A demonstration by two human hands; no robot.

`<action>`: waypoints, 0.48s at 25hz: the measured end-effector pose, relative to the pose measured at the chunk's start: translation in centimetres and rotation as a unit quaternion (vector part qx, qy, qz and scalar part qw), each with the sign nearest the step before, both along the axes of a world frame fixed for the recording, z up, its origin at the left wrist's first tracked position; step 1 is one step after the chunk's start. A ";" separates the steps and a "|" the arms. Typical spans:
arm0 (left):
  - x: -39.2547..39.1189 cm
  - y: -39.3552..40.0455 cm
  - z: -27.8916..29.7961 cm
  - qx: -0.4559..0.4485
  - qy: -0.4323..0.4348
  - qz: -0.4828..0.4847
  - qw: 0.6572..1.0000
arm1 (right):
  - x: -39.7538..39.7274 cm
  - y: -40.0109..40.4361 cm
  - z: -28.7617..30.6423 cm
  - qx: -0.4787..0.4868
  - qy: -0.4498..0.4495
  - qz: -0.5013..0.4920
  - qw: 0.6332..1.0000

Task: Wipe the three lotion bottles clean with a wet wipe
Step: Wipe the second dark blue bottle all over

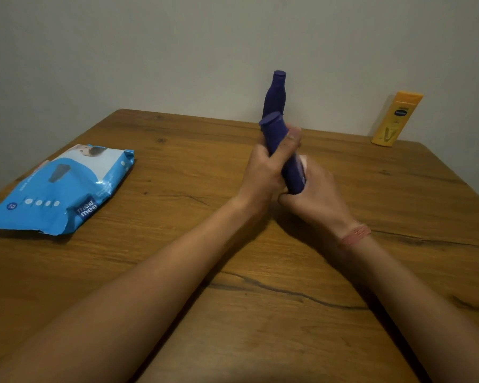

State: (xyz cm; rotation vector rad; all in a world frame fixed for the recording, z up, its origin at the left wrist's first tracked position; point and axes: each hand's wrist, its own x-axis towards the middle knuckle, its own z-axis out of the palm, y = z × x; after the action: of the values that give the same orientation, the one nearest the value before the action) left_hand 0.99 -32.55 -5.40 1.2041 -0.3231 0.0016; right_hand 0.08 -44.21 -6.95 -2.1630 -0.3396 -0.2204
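Note:
My left hand (268,167) grips a dark blue lotion bottle (281,150) around its upper half, held tilted above the table, cap toward the wall. My right hand (314,192) wraps the bottle's lower end with a white wet wipe (304,161), of which only a small edge shows. A second dark blue bottle (275,95) stands upright right behind the held one, near the wall. A yellow lotion bottle (396,118) stands at the table's far right edge against the wall.
A blue pack of wet wipes (64,189) lies on the left side of the wooden table (205,244). The wall runs close behind the table's far edge. A pink band sits on my right wrist.

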 end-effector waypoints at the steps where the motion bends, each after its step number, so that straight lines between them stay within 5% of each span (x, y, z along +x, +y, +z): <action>1: 0.3 1.0 0.1 -0.025 0.006 -0.074 0.997 | -0.3 -0.3 0.5 0.071 0.105 0.090 0.988; 3: 0.9 2.6 0.1 -0.066 0.025 -0.195 0.978 | -0.7 -0.8 0.7 0.177 0.247 0.196 0.932; 5: 1.0 2.5 -0.3 -0.074 0.041 -0.200 0.976 | -0.4 -1.0 -0.1 0.196 0.254 0.146 0.936; 8: 0.8 1.0 -0.3 -0.012 0.014 -0.066 0.998 | 0.2 -0.8 -0.6 0.113 0.107 -0.012 0.988; 12: 1.5 1.1 -0.6 0.040 0.000 0.091 0.995 | -0.1 0.1 -0.5 -0.023 -0.079 -0.085 0.993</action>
State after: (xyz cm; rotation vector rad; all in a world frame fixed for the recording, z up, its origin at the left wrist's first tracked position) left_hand 2.44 -31.41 -6.02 1.3102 -0.2148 0.1478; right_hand 0.01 -44.09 -7.45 -2.2271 -0.2511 -0.4857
